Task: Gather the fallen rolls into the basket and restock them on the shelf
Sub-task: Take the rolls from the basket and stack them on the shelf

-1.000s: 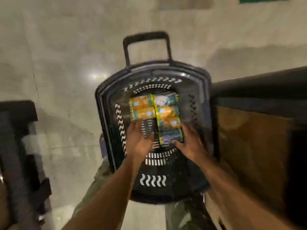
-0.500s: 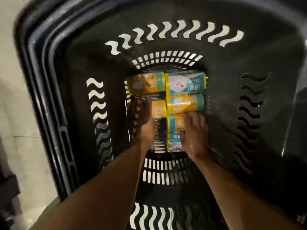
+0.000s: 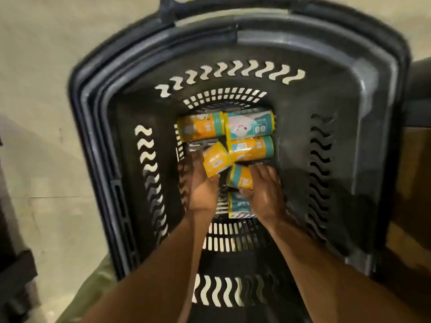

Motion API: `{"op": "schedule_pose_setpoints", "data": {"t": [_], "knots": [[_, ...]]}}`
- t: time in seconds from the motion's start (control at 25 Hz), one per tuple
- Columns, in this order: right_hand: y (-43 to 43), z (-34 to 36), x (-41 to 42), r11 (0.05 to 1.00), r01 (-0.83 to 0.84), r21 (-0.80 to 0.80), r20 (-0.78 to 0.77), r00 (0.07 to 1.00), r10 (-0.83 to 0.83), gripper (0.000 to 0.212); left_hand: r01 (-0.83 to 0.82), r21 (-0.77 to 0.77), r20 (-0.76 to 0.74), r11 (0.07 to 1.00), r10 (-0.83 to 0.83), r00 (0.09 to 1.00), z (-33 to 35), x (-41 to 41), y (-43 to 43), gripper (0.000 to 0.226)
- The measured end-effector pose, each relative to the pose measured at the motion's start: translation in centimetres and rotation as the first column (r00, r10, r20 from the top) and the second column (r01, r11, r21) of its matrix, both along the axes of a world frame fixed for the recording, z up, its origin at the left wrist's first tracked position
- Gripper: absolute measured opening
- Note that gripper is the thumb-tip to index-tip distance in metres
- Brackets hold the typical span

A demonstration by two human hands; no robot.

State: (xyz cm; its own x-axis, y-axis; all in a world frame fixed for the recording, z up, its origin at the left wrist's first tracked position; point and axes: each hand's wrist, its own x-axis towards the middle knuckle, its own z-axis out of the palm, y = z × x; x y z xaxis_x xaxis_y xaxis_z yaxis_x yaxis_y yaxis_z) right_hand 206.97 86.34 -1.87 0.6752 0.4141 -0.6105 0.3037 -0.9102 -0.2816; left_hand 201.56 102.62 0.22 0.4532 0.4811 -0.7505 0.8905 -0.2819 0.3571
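1. Six rolls lie low inside the basket (image 3: 93,96), clustered near the middle of the view.
2. The left hand (image 3: 200,190) grips the tilted roll (image 3: 215,162), an orange one angled toward 11 o'clock, with fingers curled round its left side.
3. The right hand (image 3: 263,192) grips the capped roll (image 3: 241,180), orange with a teal end, just at 4 o'clock from the tilted roll. Its fingers lie over the top and its thumb is underneath.
4. The two hands are side by side and apart, each clamped on its own roll.
5. At 6 o'clock from the capped roll, partly under the right hand, lies the teal roll (image 3: 238,207).
6. At 12 o'clock from the hands sit three more: the side roll (image 3: 200,128) on the left, the "80" roll (image 3: 249,124) touching it on the right, and the orange roll (image 3: 250,149) just below that.
7. The basket's handle (image 3: 233,4) is at 12 o'clock of the view.
8. A pale floor (image 3: 35,66) lies at 9 o'clock, and a brown panel (image 3: 415,183) at 3 o'clock.
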Motion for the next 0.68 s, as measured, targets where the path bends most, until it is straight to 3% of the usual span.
{"op": "schedule_pose_setpoints", "data": {"t": [0.12,0.2,0.36,0.52,0.68], "knots": [[1.4,7.8,-1.5,0.947,0.313,0.066,-0.012,0.95,-0.313,0.059,0.015,0.266,0.241,0.964,-0.082,0.967,6.7,0.0,0.8,0.056],[1.9,15.6,-2.0,0.873,0.459,0.165,-0.031,0.887,-0.461,0.049,0.062,0.284,0.327,0.957,-0.157,0.932,14.9,0.2,1.7,0.05],[1.3,35.9,-2.7,0.763,0.572,0.3,0.034,0.793,-0.608,0.054,0.213,0.258,0.43,0.942,-0.309,0.848,33.8,1.2,6.3,0.063],[0.9,55.5,-3.3,0.679,0.612,0.405,0.156,0.686,-0.711,0.053,0.474,0.251,0.552,0.844,-0.527,0.646,53.8,3.8,10.3,0.072],[-1.9,69.0,-5.8,0.531,0.598,0.6,0.244,0.495,-0.834,0.054,0.571,0.311,0.675,0.76,-0.599,0.43,67.8,7.3,8.3,0.072]]}}
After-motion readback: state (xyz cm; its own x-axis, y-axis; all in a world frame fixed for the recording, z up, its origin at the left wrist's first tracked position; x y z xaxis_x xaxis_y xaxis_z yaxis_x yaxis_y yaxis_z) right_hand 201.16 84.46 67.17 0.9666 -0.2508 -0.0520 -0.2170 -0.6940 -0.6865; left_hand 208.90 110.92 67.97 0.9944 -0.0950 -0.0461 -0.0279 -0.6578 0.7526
